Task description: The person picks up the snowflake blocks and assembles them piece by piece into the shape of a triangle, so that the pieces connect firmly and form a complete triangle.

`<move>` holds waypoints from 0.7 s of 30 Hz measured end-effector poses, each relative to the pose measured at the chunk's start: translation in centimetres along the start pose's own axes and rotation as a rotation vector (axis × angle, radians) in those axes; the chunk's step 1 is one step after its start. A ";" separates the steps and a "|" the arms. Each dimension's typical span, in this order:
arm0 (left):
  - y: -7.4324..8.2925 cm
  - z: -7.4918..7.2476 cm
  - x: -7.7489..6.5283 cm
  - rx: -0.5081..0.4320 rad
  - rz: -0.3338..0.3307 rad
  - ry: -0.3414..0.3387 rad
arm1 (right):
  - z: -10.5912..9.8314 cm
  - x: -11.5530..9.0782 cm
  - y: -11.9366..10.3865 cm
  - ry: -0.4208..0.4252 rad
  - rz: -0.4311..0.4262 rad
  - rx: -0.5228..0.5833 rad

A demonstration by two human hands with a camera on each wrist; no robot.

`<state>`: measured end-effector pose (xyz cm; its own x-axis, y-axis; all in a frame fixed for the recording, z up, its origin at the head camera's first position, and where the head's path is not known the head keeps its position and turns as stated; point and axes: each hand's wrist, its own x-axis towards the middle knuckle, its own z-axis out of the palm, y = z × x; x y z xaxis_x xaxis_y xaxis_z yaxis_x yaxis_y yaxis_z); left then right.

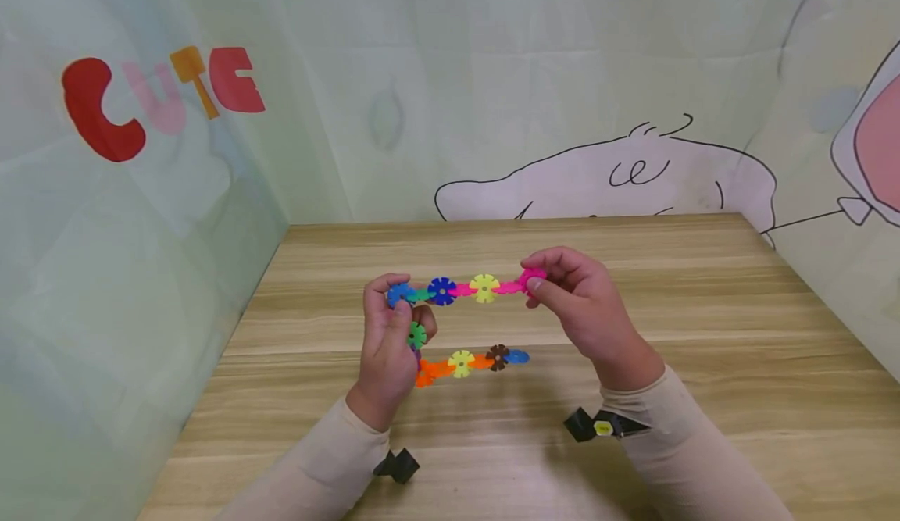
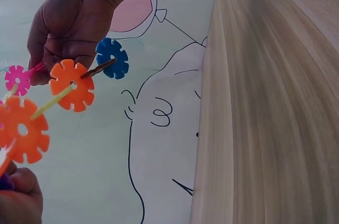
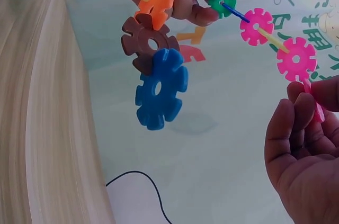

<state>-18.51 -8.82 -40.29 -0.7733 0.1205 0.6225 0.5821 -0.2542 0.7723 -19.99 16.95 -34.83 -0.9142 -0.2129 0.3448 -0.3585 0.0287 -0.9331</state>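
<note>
A chain of notched plastic discs (image 1: 484,288) linked edge to edge is held up above the table, bent into a three-sided shape. My left hand (image 1: 387,341) grips its left side, thumb on the blue corner disc (image 1: 399,296). At the far end of the upper row, my right hand (image 1: 587,302) pinches a pink disc (image 1: 533,280) between thumb and fingers. The lower row runs from an orange disc (image 1: 426,373) through a yellow disc (image 1: 461,363) and a brown disc (image 3: 150,43) to a blue end disc (image 3: 161,89), which hangs free. Part of the left side is hidden by my left hand.
A wood-grain table (image 1: 316,458) lies beneath both hands. Behind it and at its left hangs a pale printed cloth (image 1: 394,91) with a cartoon figure and coloured letters. Small black devices (image 1: 580,425) are strapped to both wrists.
</note>
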 end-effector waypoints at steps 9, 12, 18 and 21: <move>0.0 0.0 -0.1 0.024 0.016 0.002 | 0.2 -0.2 0.0 0.021 -0.080 0.005; 0.0 0.1 -0.1 0.022 0.022 -0.002 | 0.3 -0.2 -0.1 0.027 -0.099 -0.002; 0.0 0.1 -0.1 0.024 0.035 -0.010 | 0.3 -0.2 0.1 0.038 -0.117 -0.028; 0.0 0.1 -0.1 0.020 0.042 -0.013 | 0.3 -0.2 0.1 0.043 -0.126 -0.041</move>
<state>-18.43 -8.75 -40.37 -0.7446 0.1229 0.6561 0.6191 -0.2402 0.7477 -19.75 16.71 -34.99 -0.8684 -0.1757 0.4637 -0.4775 0.0446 -0.8775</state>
